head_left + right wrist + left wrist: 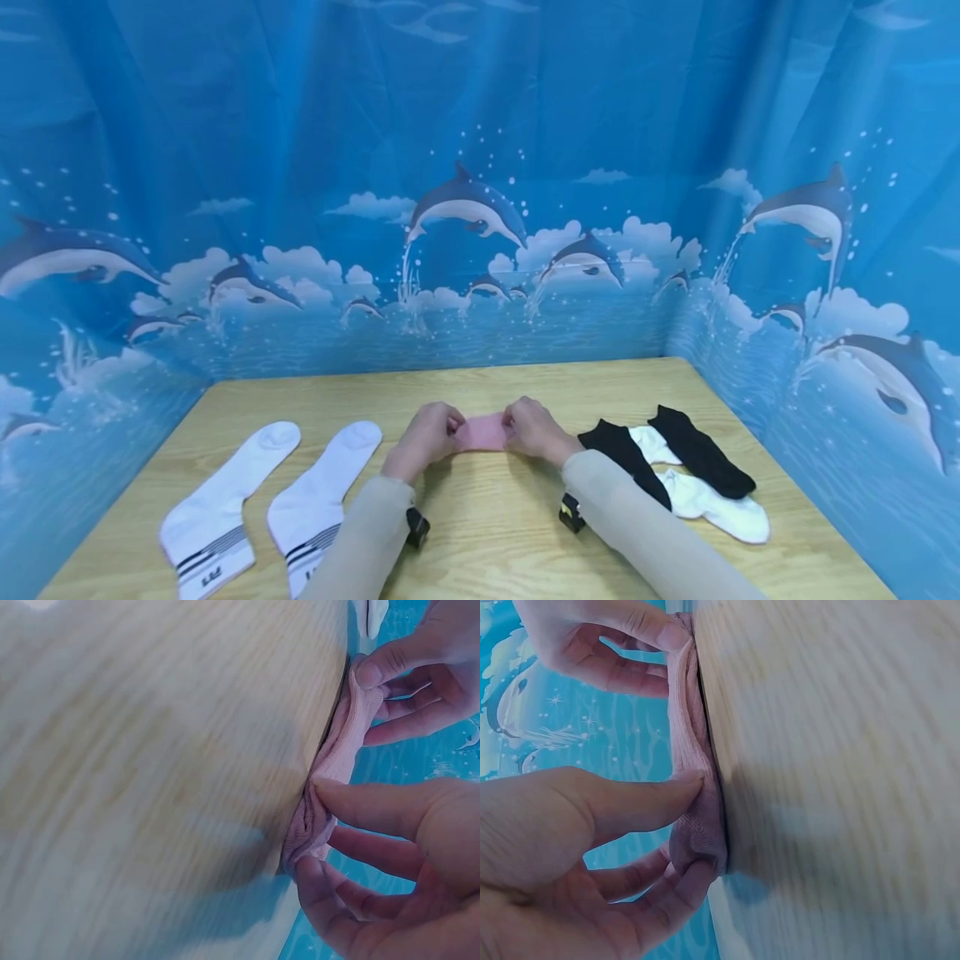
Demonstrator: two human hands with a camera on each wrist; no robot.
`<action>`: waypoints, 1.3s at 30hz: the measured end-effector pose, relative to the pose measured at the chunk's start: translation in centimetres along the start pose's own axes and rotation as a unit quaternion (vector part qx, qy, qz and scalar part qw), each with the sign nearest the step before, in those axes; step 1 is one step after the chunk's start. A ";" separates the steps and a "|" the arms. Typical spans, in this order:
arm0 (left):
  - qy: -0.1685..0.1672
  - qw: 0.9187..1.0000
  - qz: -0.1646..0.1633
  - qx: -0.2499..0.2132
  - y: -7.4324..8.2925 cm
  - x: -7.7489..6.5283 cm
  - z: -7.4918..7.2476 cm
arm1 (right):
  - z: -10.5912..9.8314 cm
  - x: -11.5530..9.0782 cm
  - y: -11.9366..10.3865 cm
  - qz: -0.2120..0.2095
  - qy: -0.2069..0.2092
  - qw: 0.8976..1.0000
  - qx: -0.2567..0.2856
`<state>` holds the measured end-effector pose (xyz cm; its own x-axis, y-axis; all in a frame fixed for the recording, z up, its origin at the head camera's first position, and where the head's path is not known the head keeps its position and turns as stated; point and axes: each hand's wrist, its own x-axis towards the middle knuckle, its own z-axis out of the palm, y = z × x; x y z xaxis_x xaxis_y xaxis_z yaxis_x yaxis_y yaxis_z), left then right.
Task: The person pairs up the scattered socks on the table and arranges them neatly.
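Dolphin-print curtain [345,158] bhd wood tbl [487,525]

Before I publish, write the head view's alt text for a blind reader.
A left hand and right hand pinch a pink cloth at a wooden table. Striped white socks lie to the left, black socks and plain white socks to the right, with a blue dolphin curtain behind.

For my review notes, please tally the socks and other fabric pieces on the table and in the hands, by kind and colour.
Long white striped socks: 2
Black socks: 2
Plain white socks, partly covered: 2, as far as visible
Pink fabric piece: 1
Total: 7
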<state>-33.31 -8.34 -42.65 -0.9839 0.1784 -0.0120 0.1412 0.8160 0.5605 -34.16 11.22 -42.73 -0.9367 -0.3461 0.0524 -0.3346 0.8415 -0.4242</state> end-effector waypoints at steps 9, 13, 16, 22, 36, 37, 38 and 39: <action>0.007 1.000 -0.008 0.017 0.0 1.1 -0.4 | 0.2 1.1 0.2 -0.010 0.022 1.000 0.003; 0.006 1.000 -0.007 0.018 -0.1 1.5 -0.4 | 0.3 1.8 0.5 -0.005 0.019 1.000 0.006; 0.004 1.000 -0.005 0.016 -0.2 1.8 -0.3 | 0.5 2.2 0.7 -0.001 0.022 1.000 0.011; 0.005 1.000 -0.006 0.010 -0.5 2.3 -0.3 | 0.6 2.8 0.9 0.000 0.025 1.000 0.013; 0.015 1.000 -0.015 0.021 -1.0 4.1 -0.6 | 0.8 3.9 0.7 0.003 0.037 0.999 0.004; 0.016 1.000 -0.017 0.021 -1.0 4.2 -0.6 | 0.8 4.0 0.7 0.004 0.037 0.999 0.004; 0.018 0.999 -0.019 0.021 -0.9 4.3 -0.6 | 0.9 4.1 0.7 0.004 0.038 0.999 0.002; 0.019 0.999 -0.021 0.021 -0.9 4.4 -0.6 | 0.9 4.3 0.8 0.006 0.038 0.999 0.001</action>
<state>-37.85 -8.67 -42.70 -0.9924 0.1228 -0.0026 0.1032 0.8448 0.5251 -38.32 10.01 -43.65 -0.9460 -0.3030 0.1152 -0.3226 0.8450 -0.4265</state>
